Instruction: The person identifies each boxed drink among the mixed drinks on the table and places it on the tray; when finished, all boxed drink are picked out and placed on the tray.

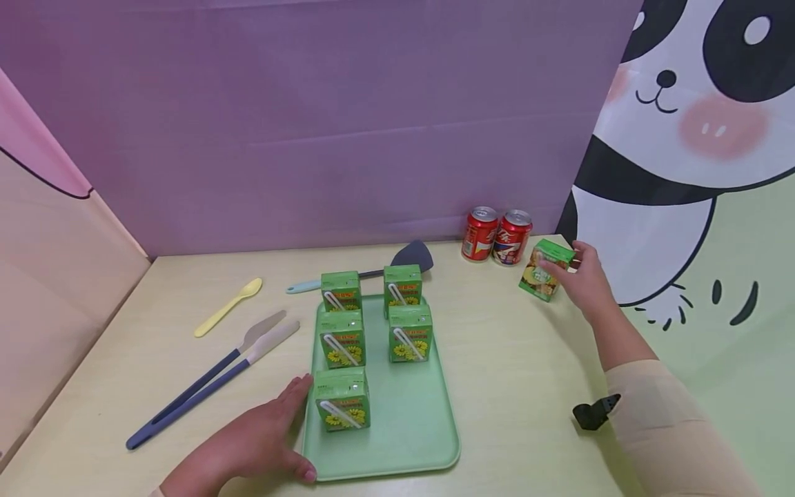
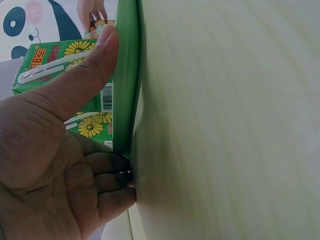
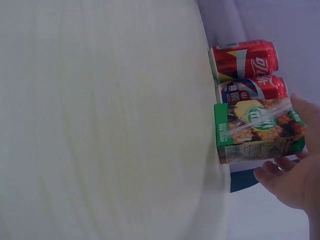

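My right hand [image 1: 580, 279] pinches a drink carton [image 1: 546, 269] with a green top, pineapple pictures and a straw along one side. The carton leans a little, low over the table's back right, thumb on one side and fingers on the other in the right wrist view. At the left, my left hand [image 1: 267, 431] rests against the edge of a light green tray [image 1: 410, 428], thumb and fingers spread along its rim. Several green drink cartons [image 1: 341, 400] with yellow flowers and white straws stand upright on that tray, in a left column and a shorter right one.
Two red soda cans [image 1: 479, 235] stand at the back, left of the pineapple carton. A spatula [image 1: 413, 257] lies behind the tray. Further left are a yellow spoon [image 1: 230, 307] and blue-handled tongs [image 1: 205, 386]. A purple cloth [image 1: 310, 138] hangs behind the table.
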Demonstrator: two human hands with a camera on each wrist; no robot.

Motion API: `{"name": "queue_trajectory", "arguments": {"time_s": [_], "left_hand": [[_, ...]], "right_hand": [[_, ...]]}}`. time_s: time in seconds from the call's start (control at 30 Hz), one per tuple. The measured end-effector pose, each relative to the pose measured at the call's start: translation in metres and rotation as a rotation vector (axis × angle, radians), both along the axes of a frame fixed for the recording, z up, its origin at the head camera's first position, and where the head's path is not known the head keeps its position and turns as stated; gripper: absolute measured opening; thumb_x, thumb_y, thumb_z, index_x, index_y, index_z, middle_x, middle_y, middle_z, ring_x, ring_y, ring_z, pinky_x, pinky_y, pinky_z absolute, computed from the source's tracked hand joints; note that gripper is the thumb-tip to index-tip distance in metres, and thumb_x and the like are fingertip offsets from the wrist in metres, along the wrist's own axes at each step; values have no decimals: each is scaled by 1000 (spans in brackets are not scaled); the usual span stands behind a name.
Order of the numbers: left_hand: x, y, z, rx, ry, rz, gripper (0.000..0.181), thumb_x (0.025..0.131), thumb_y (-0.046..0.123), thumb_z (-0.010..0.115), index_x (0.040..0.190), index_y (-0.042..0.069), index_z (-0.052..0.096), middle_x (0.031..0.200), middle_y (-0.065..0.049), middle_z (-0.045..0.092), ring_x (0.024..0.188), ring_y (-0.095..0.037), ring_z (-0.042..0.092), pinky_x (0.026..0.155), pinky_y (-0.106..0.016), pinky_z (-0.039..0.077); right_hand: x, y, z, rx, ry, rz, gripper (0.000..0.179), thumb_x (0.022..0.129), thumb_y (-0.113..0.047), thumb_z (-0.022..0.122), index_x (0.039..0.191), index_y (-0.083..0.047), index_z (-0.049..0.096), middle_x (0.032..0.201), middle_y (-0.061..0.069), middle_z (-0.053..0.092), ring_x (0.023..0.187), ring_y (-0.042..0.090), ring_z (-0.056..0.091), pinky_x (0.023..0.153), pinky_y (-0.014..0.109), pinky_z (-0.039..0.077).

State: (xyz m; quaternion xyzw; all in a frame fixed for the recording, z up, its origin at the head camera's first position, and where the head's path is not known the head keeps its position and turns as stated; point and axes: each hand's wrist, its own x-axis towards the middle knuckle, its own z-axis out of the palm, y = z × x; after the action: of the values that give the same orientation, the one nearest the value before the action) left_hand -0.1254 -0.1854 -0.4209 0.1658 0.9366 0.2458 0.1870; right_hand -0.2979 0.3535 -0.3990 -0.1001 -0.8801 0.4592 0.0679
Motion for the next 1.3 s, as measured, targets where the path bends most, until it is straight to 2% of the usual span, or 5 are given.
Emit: {"name": "queue_trajectory", "arguments": {"time_s": [0.3, 0.77, 0.9, 1.03, 1.3], "left_hand": [[0, 0, 0, 12, -17, 11, 138, 51, 59, 89, 157, 8, 17, 162, -17, 21, 144, -38, 32, 110, -57, 35], [0, 0, -1, -1, 13, -13, 139, 51, 63, 86, 157, 7, 16, 162, -20, 21, 143, -39, 33, 109, -57, 36], [-1, 0, -2, 0, 6, -9, 139, 51, 63, 87, 157, 7, 16, 162, -19, 20, 143, -39, 34, 109, -58, 36], [-2, -1, -2, 1, 2, -3, 139, 50, 62, 87, 157, 8, 16, 162, -19, 21, 142, -39, 35, 108, -58, 37], [-3, -1, -3, -6, -10, 2, 139, 51, 61, 88, 158, 9, 16, 162, -18, 21, 141, -40, 36, 108, -58, 37]], "right_hand": [[1, 6, -7, 14, -15, -42, 94, 90, -60, 58, 152, 0, 21, 149, 27, 38, 134, 42, 41, 109, 55, 38], [9, -3, 2, 42, 3, -33, 87, 90, -60, 59, 147, -1, 31, 138, 23, 46, 125, 36, 49, 102, 49, 47], [16, -13, 12, 82, 34, 5, 84, 88, -60, 62, 141, 0, 36, 131, 21, 50, 117, 33, 52, 86, 29, 56], [24, -24, 21, 108, 63, 42, 79, 88, -58, 63, 135, 1, 40, 126, 19, 54, 111, 31, 55, 71, 14, 50], [39, -46, 36, 158, 78, 133, 68, 89, -55, 63, 131, -4, 44, 123, 18, 57, 113, 32, 54, 73, 25, 51]]}}
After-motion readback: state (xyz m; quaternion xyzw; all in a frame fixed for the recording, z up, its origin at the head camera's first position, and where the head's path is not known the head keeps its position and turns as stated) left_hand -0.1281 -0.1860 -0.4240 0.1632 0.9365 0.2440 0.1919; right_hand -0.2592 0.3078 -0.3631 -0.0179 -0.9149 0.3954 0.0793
